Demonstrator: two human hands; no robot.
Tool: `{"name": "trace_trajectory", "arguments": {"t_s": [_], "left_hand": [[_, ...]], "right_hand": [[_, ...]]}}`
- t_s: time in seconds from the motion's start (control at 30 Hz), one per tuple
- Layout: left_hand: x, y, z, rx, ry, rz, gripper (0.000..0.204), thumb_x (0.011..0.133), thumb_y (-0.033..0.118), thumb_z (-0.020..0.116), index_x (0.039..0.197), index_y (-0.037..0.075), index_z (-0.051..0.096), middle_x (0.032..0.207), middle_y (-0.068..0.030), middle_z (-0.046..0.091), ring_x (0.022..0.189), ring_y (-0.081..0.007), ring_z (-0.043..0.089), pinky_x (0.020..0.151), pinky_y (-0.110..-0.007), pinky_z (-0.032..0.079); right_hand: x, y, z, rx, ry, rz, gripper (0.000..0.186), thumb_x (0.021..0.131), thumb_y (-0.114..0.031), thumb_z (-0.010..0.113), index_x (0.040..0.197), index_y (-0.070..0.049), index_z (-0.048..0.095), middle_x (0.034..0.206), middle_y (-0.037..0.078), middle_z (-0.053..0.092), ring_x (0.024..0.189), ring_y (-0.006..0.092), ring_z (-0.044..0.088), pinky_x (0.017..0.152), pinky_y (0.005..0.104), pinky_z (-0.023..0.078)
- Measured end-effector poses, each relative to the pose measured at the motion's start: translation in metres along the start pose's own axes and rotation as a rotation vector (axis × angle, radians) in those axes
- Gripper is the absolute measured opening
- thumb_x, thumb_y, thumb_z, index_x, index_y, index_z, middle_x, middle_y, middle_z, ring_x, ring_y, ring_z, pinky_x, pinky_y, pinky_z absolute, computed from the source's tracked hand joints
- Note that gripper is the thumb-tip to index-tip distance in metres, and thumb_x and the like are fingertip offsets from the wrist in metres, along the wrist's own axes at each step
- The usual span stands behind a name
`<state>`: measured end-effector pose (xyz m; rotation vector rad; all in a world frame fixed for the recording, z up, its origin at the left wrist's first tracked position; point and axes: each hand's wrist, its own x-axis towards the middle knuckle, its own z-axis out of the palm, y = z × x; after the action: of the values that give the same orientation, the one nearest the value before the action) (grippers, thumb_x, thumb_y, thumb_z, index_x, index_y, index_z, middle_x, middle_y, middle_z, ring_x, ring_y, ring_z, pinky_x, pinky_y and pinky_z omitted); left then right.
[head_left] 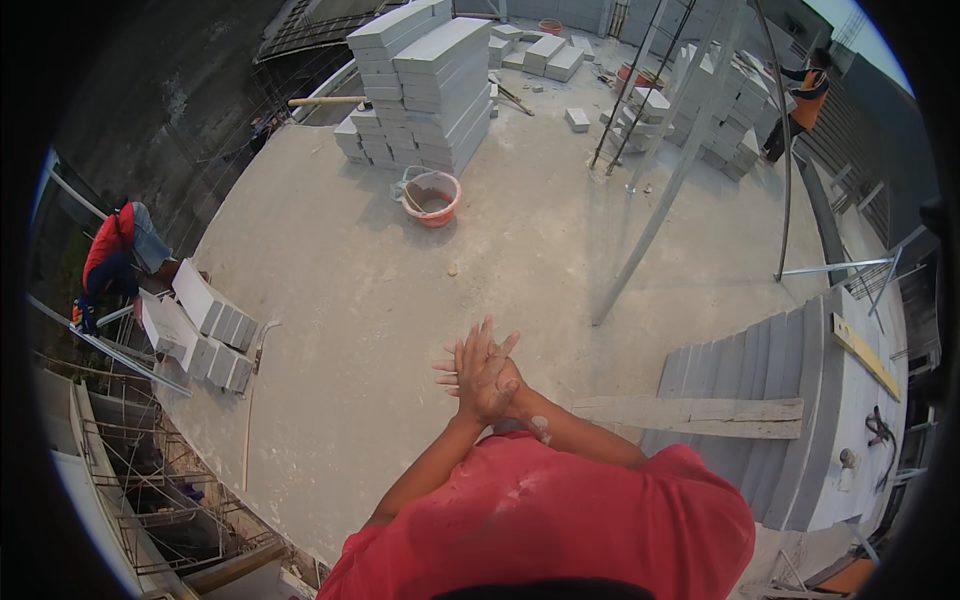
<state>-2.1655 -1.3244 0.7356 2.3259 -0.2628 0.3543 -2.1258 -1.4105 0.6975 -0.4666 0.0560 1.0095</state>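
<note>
Your left hand [485,375] lies flat over your right hand [455,372], palms pressed together, fingers spread and holding nothing, above the bare concrete slab [330,300]. The nearest thing, a wooden plank [700,415] on stacked grey blocks [770,400], lies to your right, its long axis pointing toward your hands.

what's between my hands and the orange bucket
In the head view, only bare concrete floor lies between the pressed-together hands and the orange bucket, apart from one small bit of debris on it.
</note>
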Motion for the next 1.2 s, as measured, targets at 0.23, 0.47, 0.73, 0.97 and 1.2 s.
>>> {"name": "trace_trajectory", "arguments": {"t_s": [0.23,0.47,0.73,0.97,1.2], "left_hand": [[0.063,-0.25,0.036,0.035,-0.373,-0.686,0.076,0.1,0.057,0.022,0.146,-0.002,0.035,0.149,-0.028,0.035,0.14,-0.0429,0.028,0.114,-0.046,0.024],[0.04,-0.414,0.009,-0.034,-0.504,-1.806,0.089,0.093,0.07,0.024,0.128,-0.007,0.053,0.127,-0.0298,0.053,0.121,-0.0425,0.046,0.102,-0.047,0.035],[0.26,-0.469,0.117,-0.357,-0.452,-1.747,0.079,0.092,0.068,0.037,0.117,-0.004,0.059,0.112,-0.0218,0.06,0.102,-0.0328,0.056,0.086,-0.044,0.044],[0.667,-0.539,0.162,-0.434,-0.189,-1.148,0.068,0.091,0.064,0.049,0.112,0.001,0.064,0.101,-0.0122,0.067,0.082,-0.024,0.065,0.073,-0.039,0.051],[0.986,-0.61,0.195,-0.233,-0.387,-0.716,0.072,0.091,0.068,0.044,0.113,0.002,0.065,0.104,-0.0122,0.069,0.087,-0.023,0.064,0.077,-0.038,0.049]], "right_hand": [[0.07,-0.172,0.035,-0.205,-0.19,0.057,0.095,0.088,-0.08,0.015,0.154,-0.012,0.022,0.155,0.012,0.031,0.145,0.0284,0.022,0.116,0.0488,0.017],[0.141,-0.334,0.016,-0.839,-0.07,-0.36,0.072,0.1,-0.061,0.025,0.145,-0.007,0.042,0.144,0.013,0.048,0.136,0.0255,0.041,0.106,0.0408,0.037],[0.22,-0.425,-0.328,-1.044,1.106,-0.088,0.044,0.097,-0.033,0.056,0.117,0.006,0.063,0.104,0.015,0.07,0.096,0.0227,0.066,0.085,0.0338,0.052],[0.075,-0.475,-0.379,-0.249,1.504,0.299,0.044,0.096,-0.029,0.049,0.132,-0.004,0.051,0.111,0.016,0.067,0.09,0.0316,0.066,0.078,0.0484,0.05],[0.189,-0.578,-0.368,0.13,1.847,-0.327,0.033,0.094,-0.028,0.048,0.123,-0.013,0.056,0.101,0.013,0.068,0.081,0.023,0.066,0.067,0.0412,0.049]]}}
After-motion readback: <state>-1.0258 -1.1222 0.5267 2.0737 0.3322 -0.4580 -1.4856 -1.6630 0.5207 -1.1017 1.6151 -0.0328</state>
